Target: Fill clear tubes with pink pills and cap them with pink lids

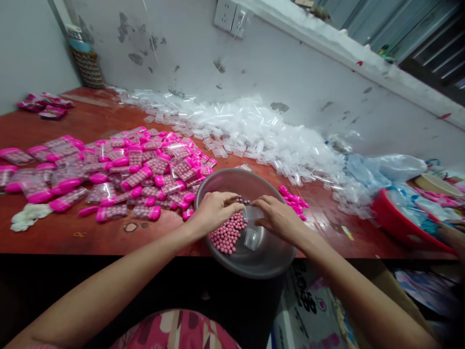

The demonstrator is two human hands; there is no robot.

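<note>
A grey metal bowl sits at the table's front edge, with many pink beads in its left part. Over the beads, my left hand has its thumb and fingers closed around some small beads. My right hand reaches in from the other side, its fingers closed on a clear plastic container near the bowl's middle. Another clear container lies inside the bowl, just below. Beads show between the two hands.
Filled packs with pink caps are heaped on the left. Clear empty containers pile along the wall. Loose pink caps lie right of the bowl. A red basin holds plastic bags, with another person's hand at its right side.
</note>
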